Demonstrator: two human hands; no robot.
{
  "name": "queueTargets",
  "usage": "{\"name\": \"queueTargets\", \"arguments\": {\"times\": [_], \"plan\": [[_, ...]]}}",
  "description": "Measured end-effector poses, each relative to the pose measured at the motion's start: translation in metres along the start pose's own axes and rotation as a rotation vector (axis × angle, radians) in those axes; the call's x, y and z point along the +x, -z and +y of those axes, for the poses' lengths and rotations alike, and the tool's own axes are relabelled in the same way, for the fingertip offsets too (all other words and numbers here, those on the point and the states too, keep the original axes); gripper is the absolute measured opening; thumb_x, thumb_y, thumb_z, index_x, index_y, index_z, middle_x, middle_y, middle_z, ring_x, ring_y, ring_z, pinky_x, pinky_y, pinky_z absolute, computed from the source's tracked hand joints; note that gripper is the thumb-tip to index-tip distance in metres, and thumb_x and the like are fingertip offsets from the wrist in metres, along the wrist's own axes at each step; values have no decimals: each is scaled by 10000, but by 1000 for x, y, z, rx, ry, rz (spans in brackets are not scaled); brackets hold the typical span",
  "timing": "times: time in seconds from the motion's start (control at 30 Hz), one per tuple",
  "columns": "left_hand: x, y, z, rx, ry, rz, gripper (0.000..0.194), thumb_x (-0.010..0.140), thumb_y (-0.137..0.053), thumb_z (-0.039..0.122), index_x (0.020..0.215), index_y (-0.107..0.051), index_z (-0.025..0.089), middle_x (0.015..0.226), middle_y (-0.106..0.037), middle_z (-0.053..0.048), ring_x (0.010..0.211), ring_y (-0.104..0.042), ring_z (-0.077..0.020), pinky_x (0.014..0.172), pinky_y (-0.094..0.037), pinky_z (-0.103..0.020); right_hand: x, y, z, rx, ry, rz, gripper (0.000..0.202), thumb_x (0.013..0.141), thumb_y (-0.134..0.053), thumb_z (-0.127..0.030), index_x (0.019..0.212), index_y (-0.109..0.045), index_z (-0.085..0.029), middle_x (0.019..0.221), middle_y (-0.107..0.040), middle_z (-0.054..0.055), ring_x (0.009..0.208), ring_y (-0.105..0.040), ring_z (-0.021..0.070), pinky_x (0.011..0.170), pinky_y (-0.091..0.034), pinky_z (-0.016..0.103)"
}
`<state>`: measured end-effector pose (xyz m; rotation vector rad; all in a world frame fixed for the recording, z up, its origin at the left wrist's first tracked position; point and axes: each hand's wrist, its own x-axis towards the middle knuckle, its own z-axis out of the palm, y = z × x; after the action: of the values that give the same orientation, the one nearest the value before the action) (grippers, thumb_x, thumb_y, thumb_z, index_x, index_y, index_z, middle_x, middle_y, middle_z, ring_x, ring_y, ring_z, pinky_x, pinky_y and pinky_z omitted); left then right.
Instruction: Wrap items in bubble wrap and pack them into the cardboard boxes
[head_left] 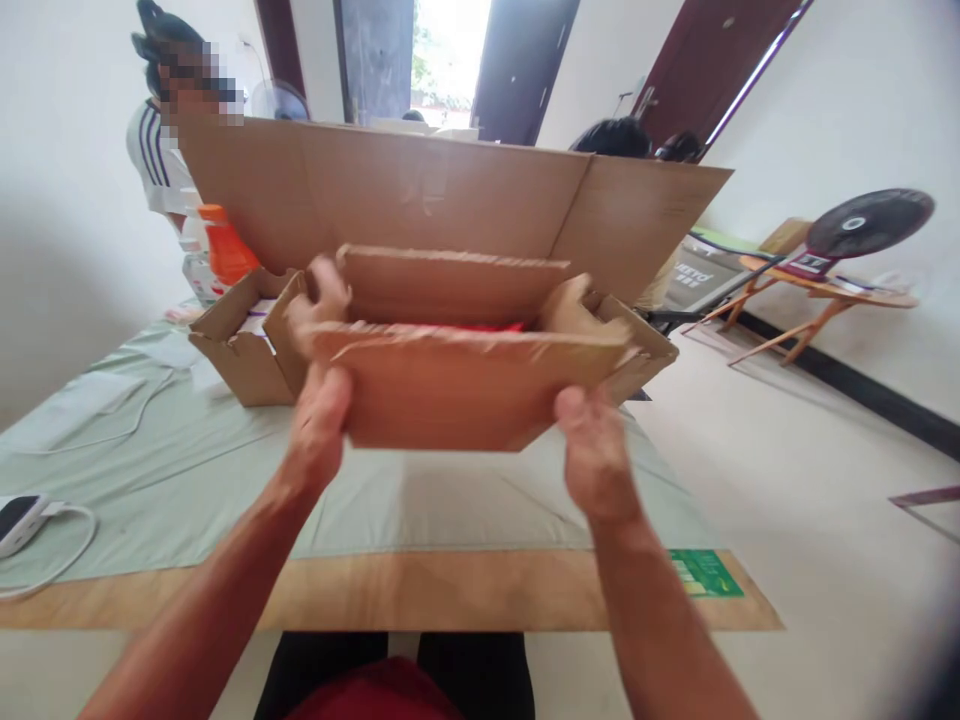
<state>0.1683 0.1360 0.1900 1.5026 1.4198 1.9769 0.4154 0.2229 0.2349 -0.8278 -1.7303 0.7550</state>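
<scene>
An open cardboard box (450,395) is held up above the table, slightly blurred by motion. Something red (480,327) shows inside it just over the front edge; its kind is hidden. My left hand (321,400) grips the box's left end, with the thumb on the front panel and fingers over the side. At the right end, my right hand (596,440) is closed on the box, its thumb on the front and its fingers mostly hidden behind. Behind the left end stands another cardboard box (259,375) with pale packets in it. A further cardboard box (645,360) stands behind the right end.
A tall cardboard panel (442,190) stands across the table's back. Orange bottle (225,250) and clear bottles are at back left. A white charger (22,520) with cable lies on the green cloth (187,490). A person (154,150) stands beyond; a fan (855,225) is right.
</scene>
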Motion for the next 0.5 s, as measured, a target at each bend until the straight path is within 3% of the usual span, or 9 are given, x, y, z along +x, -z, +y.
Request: {"name": "queueTargets", "arguments": {"times": [0.07, 0.13, 0.17, 0.2, 0.27, 0.37, 0.43, 0.5], "plan": [[18, -31, 22, -99, -74, -56, 653, 985, -390, 680, 1488, -460, 270, 1509, -547, -51, 1451, -445, -284, 1229, -339, -449, 5, 16, 0, 29, 63, 177, 522, 942, -554, -575, 1293, -648, -200, 1308, -672, 128, 1311, -568, 300, 1148, -408, 489], [9, -49, 34, -97, -90, -143, 766, 933, -489, 711, 1544, -391, 259, 1555, -501, -67, 1490, -389, -313, 1242, -326, -459, -12, 28, 4, 84, 93, 355, 458, 954, -576, -505, 1291, -657, -205, 1365, -641, 127, 1336, -551, 299, 1178, -369, 490], [-2, -49, 37, -82, -68, -183, 791, 936, -488, 707, 1569, -352, 253, 1568, -485, -79, 1503, -367, -326, 1243, -328, -470, -25, 30, 6, 95, 78, 406, 439, 966, -568, -482, 1306, -650, -217, 1385, -630, 119, 1342, -547, 296, 1189, -352, 492], [-15, -44, 37, -64, -34, -204, 784, 944, -481, 695, 1577, -342, 255, 1554, -501, -85, 1497, -377, -334, 1235, -347, -477, -37, 29, 7, 88, 49, 408, 437, 979, -549, -474, 1328, -636, -226, 1387, -630, 114, 1343, -547, 295, 1191, -348, 499], [-32, -23, 32, 5, 41, -191, 692, 975, -458, 648, 1546, -401, 263, 1487, -571, -84, 1461, -434, -334, 1214, -384, -477, -49, 17, 8, 63, -18, 288, 468, 996, -508, -490, 1374, -598, -229, 1364, -645, 114, 1332, -555, 297, 1171, -377, 508], [-20, 1, 29, 55, 46, -47, 691, 957, -492, 651, 1511, -439, 240, 1448, -598, -84, 1457, -428, -339, 1223, -362, -483, -29, -2, 6, 73, -36, 84, 534, 980, -510, -534, 1388, -576, -195, 1317, -668, 126, 1304, -576, 295, 1131, -433, 488], [2, -7, 34, -23, -21, 25, 698, 952, -497, 657, 1520, -406, 261, 1472, -575, -72, 1463, -420, -328, 1218, -358, -479, -5, -4, 5, 97, -4, 133, 530, 959, -533, -540, 1347, -597, -186, 1288, -678, 117, 1290, -588, 289, 1136, -431, 492], [16, -31, 43, -88, -51, -63, 747, 944, -502, 675, 1551, -348, 269, 1512, -535, -86, 1451, -440, -334, 1194, -387, -500, 4, 6, 6, 96, 53, 300, 477, 950, -531, -499, 1308, -618, -196, 1305, -671, 109, 1310, -576, 298, 1160, -403, 528]]}}
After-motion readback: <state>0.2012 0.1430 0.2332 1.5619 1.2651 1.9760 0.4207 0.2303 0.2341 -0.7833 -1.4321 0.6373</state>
